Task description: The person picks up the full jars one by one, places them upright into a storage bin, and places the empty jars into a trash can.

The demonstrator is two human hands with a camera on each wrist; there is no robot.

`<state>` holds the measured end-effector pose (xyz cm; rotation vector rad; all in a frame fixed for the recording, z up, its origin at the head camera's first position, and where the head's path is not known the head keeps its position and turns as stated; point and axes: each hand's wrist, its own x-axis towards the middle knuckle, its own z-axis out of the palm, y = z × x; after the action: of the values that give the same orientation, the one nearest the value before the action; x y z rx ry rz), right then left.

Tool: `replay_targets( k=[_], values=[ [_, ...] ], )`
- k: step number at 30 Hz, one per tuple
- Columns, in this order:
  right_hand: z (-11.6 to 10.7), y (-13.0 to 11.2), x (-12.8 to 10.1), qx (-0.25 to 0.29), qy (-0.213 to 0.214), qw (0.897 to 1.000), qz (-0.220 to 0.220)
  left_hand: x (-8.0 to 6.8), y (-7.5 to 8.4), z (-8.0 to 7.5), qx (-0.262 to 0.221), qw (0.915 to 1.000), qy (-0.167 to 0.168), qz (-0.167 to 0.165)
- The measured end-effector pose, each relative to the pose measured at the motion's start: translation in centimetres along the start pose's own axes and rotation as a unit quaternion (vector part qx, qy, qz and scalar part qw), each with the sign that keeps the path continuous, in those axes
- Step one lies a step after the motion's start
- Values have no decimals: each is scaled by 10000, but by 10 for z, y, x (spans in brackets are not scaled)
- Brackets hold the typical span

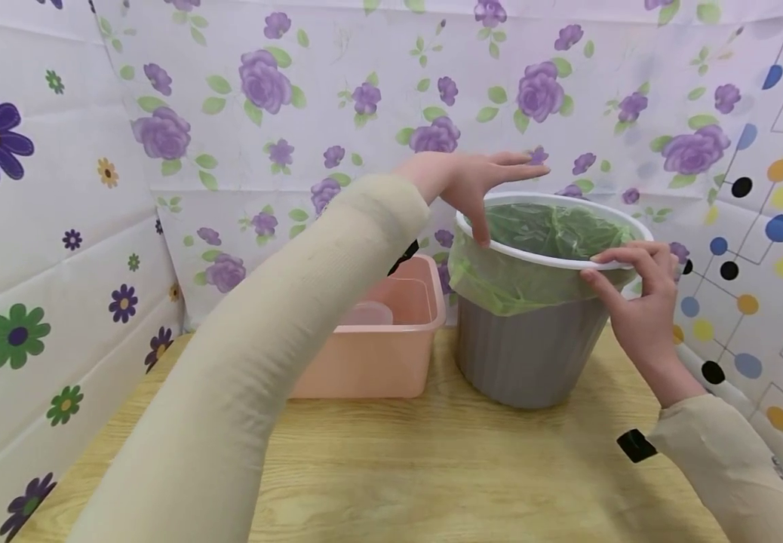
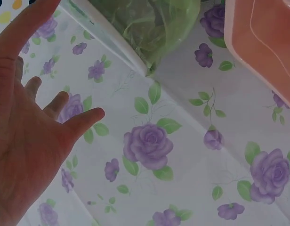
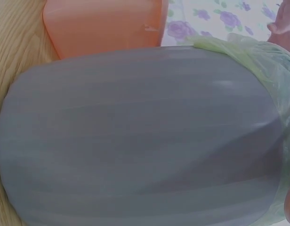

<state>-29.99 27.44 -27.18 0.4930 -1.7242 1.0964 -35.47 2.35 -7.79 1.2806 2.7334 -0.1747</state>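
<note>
A grey ribbed trash can [image 1: 527,354] stands on the table, lined with a thin green plastic bag [image 1: 500,283]. The bag folds down over the outside, under a white rim ring [image 1: 541,260]. With thumb and fingers, my right hand [image 1: 646,302] pinches the ring at its front right. My left hand [image 1: 469,182] reaches over the ring's left side, fingers straight and spread, thumb down by the edge. The left wrist view shows this spread hand [image 2: 32,141] with nothing in its palm. In the right wrist view the can's side [image 3: 145,132] fills most of the picture.
A pink rectangular basin [image 1: 364,366] sits left of the can, partly behind my left sleeve, with a pale translucent item [image 1: 370,313] inside. Flowered cloth [image 1: 364,98] hangs behind; a dotted sheet [image 1: 758,249] borders the right. The wooden table [image 1: 446,475] extends toward me.
</note>
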Motion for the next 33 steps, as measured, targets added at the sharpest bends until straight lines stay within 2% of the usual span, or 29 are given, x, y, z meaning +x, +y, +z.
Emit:
replay_targets(
  k=[5, 15, 20, 27, 33],
  values=[
    [0, -3, -3, 18, 32, 10000, 45, -3, -3, 11, -104, 9999, -31, 89],
    [1, -28, -2, 106, 79, 9999, -40, -15, -18, 22, -91, 9997, -156, 163],
    [2, -26, -3, 87, 71, 9999, 11, -20, -24, 25, -131, 9998, -38, 147],
    [0, -5, -1, -13, 16, 10000, 58, -32, -36, 28, -127, 9998, 119, 120],
    [3, -19, 0, -21, 17, 10000, 84, -47, -51, 37, -241, 9995, 191, 113]
  ],
)
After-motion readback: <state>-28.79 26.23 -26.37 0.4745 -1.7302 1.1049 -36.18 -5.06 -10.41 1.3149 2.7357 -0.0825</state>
